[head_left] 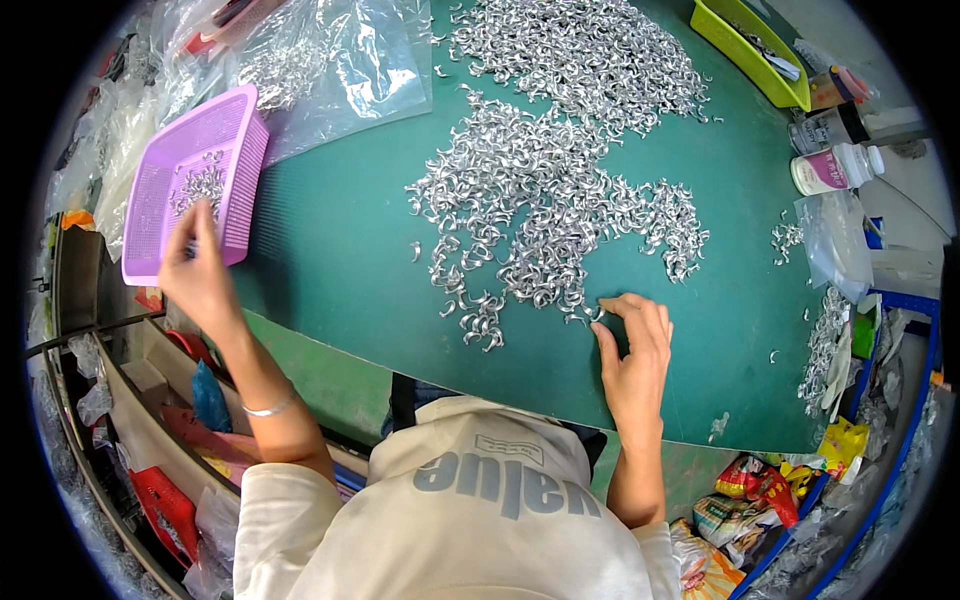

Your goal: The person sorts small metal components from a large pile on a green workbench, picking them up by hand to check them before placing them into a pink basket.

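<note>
A large heap of small curved silvery metal pieces spreads over the green table in front of me. At its near right edge is my right hand, thumb and forefinger closing on one of the small pieces. My left hand is raised over the near end of a purple plastic basket, its fingers drawn together in a pinch and slightly blurred. What they hold, if anything, is hidden. A small pile of the same metal pieces lies inside the basket.
A clear plastic bag with more pieces lies at the far left. At the far right stand a yellow-green bin and a white bottle. Loose pieces line the table's right edge. Open drawers flank my left side.
</note>
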Action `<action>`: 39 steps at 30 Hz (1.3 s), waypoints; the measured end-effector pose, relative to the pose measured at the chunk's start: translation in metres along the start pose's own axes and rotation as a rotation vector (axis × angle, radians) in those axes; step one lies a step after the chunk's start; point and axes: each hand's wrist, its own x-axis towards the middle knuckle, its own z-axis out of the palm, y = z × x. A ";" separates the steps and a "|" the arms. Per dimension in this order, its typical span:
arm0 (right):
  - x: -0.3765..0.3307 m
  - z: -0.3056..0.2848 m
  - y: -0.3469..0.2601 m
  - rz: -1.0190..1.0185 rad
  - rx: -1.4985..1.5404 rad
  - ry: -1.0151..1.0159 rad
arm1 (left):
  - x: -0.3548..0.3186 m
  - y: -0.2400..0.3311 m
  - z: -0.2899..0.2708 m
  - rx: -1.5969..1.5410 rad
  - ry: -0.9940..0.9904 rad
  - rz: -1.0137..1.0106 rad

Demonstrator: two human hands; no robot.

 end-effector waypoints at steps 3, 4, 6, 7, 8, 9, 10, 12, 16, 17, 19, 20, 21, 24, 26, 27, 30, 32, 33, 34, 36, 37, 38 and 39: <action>-0.006 0.001 0.002 0.152 0.223 0.046 | -0.055 0.056 0.006 -0.325 -0.330 -0.146; -0.009 -0.001 0.003 0.274 0.478 0.013 | -0.072 0.072 0.006 -0.500 -0.573 -0.240; -0.014 -0.009 -0.004 0.500 1.004 -0.079 | -0.098 0.094 0.000 -0.687 -0.989 -0.365; -0.015 -0.016 -0.008 0.548 1.150 -0.164 | -0.110 0.102 0.002 -0.731 -1.099 -0.312; -0.017 -0.017 -0.011 0.533 1.259 -0.217 | -0.122 0.107 0.004 -0.774 -1.209 -0.257; -0.019 -0.020 -0.013 0.519 1.367 -0.257 | -0.133 0.114 0.007 -0.842 -1.255 -0.286; -0.020 -0.021 -0.015 0.504 1.475 -0.301 | -0.141 0.120 0.009 -0.908 -1.298 -0.318; -0.023 -0.020 -0.019 0.510 1.564 -0.332 | -0.147 0.128 0.010 -0.921 -1.333 -0.284; -0.026 -0.018 -0.025 0.489 1.576 -0.326 | -0.153 0.129 0.010 -0.914 -1.278 -0.140; -0.027 -0.016 -0.025 0.448 1.546 -0.318 | -0.153 0.129 0.010 -0.899 -1.252 -0.091; -0.029 -0.013 -0.024 0.408 1.519 -0.296 | -0.152 0.128 0.009 -0.869 -1.199 0.003; -0.030 -0.012 -0.025 0.408 1.524 -0.283 | -0.153 0.128 0.008 -0.873 -1.169 -0.003; -0.030 -0.012 -0.025 0.408 1.526 -0.269 | -0.154 0.130 0.006 -0.880 -1.140 -0.008; -0.033 -0.008 -0.033 0.474 1.625 -0.171 | -0.158 0.133 0.005 -0.905 -1.078 -0.066; -0.033 -0.007 -0.034 0.475 1.628 -0.162 | -0.160 0.133 0.005 -0.917 -1.045 -0.078; -0.033 -0.006 -0.034 0.476 1.629 -0.156 | -0.161 0.134 0.005 -0.921 -1.031 -0.064; -0.033 -0.004 -0.034 0.420 1.620 -0.141 | -0.161 0.133 0.005 -0.919 -1.002 0.002; -0.030 -0.008 -0.043 0.509 1.599 -0.084 | -0.160 0.132 0.004 -0.916 -1.003 0.039; -0.028 -0.010 -0.046 0.553 1.587 -0.055 | -0.157 0.133 0.003 -0.916 -1.011 0.051; -0.029 -0.011 -0.046 0.544 1.575 -0.051 | -0.156 0.133 0.002 -0.917 -1.019 0.063; -0.030 -0.012 -0.046 0.525 1.550 -0.043 | -0.156 0.133 0.002 -0.929 -1.014 0.060; -0.031 -0.011 -0.045 0.490 1.559 -0.051 | -0.157 0.134 0.002 -0.936 -1.011 0.059; -0.031 -0.010 -0.042 0.455 1.568 -0.059 | -0.156 0.133 0.002 -0.940 -1.048 0.015; -0.031 -0.009 -0.040 0.419 1.578 -0.066 | -0.156 0.133 0.001 -0.944 -1.084 -0.028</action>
